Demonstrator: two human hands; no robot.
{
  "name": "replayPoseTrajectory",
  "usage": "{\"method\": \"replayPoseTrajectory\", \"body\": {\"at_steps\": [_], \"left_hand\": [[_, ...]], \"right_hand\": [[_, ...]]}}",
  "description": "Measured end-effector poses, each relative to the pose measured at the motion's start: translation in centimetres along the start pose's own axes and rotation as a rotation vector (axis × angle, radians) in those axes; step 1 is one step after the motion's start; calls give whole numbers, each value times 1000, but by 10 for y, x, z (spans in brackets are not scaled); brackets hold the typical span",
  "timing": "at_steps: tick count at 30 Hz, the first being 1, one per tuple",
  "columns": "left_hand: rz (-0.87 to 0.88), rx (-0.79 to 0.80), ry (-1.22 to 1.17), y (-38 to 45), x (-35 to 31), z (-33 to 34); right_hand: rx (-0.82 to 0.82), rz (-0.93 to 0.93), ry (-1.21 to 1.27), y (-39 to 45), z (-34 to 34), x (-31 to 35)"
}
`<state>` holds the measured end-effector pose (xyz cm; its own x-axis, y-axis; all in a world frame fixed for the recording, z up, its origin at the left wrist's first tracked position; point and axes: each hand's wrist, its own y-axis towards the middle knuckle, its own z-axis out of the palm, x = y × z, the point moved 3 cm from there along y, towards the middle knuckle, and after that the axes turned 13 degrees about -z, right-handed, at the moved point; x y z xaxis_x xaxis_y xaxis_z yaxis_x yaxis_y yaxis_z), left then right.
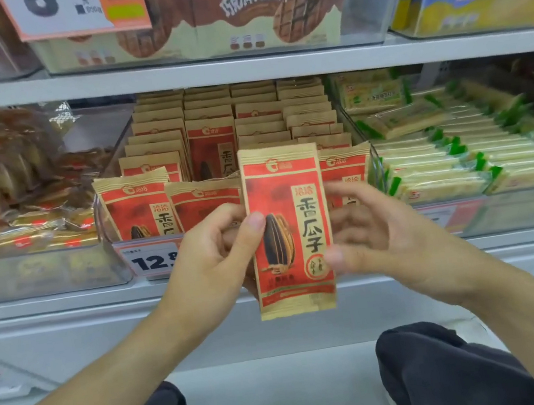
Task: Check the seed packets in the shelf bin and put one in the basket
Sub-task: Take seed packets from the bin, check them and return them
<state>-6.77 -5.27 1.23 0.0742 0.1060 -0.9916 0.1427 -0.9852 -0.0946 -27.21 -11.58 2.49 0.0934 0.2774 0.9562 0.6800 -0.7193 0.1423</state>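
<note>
Head view: red-and-tan paper seed packet (pixel 289 230) upright, lifted clear of clear plastic shelf bin (pixel 108 226), in front of its front edge. Left hand (pixel 213 255) pinching packet's left side, thumb on front. Right hand (pixel 367 235) loosely spread at right edge, blurred, grip unclear. Basket nowhere visible. Risk: one-sided pinch, slick packet twisting out, dropping.

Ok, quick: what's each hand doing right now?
Left hand: holds the seed packet upright in front of the bin, thumb on its front.
Right hand: thumb on the packet's right edge, fingers behind it; blurred, so a grip cannot be told.
</note>
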Motion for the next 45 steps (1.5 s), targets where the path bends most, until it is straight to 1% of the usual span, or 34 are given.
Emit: {"method": "replayPoseTrajectory", "body": {"at_steps": [2,5,7,11,13,14,16,18,20,22,24,27,29,31,33,36,38,41,43,45], "left_hand": [[33,35,30,-2,0,5],[91,72,71,-6,-1,14],[112,50,97,-8,-3,17],[126,14,95,-11,-7,19],[118,1,91,-10,-7,19],[118,-9,97,-10,-7,19],[125,-45,124,-10,-5,19],[149,-93,159,-11,-4,19],[207,-125,207,-13,-6,19],[264,-141,251,-14,-7,19],[290,-127,245,-16,-10,20],[266,-76,173,-19,-14,23],[248,-57,148,-18,-14,23],[245,-41,140,-17,-13,22],[244,-26,131,-17,-13,22],[233,-68,90,-18,-15,22],[238,-147,23,-18,-17,18],[305,-268,0,-19,-22,10],[328,-311,-10,-21,-24,9],[332,-315,-10,-22,-26,11]], "right_hand": [[-147,-66,84,1,3,4],[-287,-121,110,1,7,3],[-291,-131,125,3,8,1],[-205,-98,185,4,13,0],[-253,-58,180,4,16,-3],[-307,-40,155,4,16,-4],[-433,-39,12,4,14,-4],[-500,-98,-148,2,16,0],[-471,-145,-195,1,23,6],[-399,-136,-185,-1,31,7],[-367,-126,-156,0,34,8],[-382,-117,57,3,34,11],[-364,-103,181,5,36,11],[-342,-86,266,7,37,9],[-316,-70,297,8,37,7],[-252,-73,251,10,34,3],[-175,-102,180,8,31,2],[-67,-163,80,5,31,5],[-68,-173,73,4,30,7],[-122,-169,76,4,29,10]]}}
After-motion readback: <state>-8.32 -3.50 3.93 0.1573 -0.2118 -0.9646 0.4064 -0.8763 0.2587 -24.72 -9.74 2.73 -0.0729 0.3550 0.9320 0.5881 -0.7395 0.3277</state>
